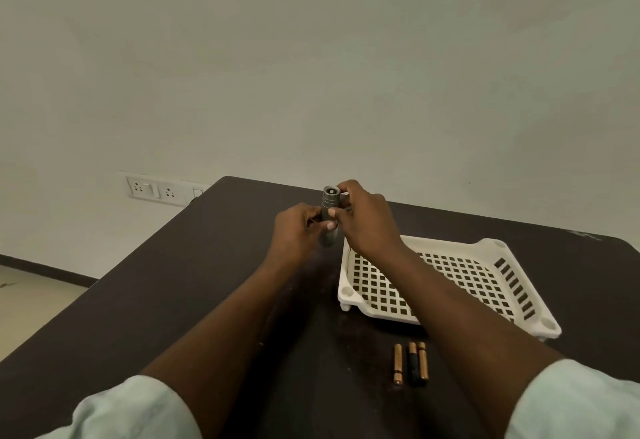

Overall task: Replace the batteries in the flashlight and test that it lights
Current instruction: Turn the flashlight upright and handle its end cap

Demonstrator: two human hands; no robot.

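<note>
— Where is the flashlight (329, 211)?

— Upright above the dark table (180, 282), just left of the white basket (349, 291). The left hand (294, 230) grips its lower body; the right hand (363, 220) pinches the ribbed top end.

— And the batteries?

— Three batteries (411, 363) lie side by side on the table, near the basket's front edge, well apart from both hands.
</note>
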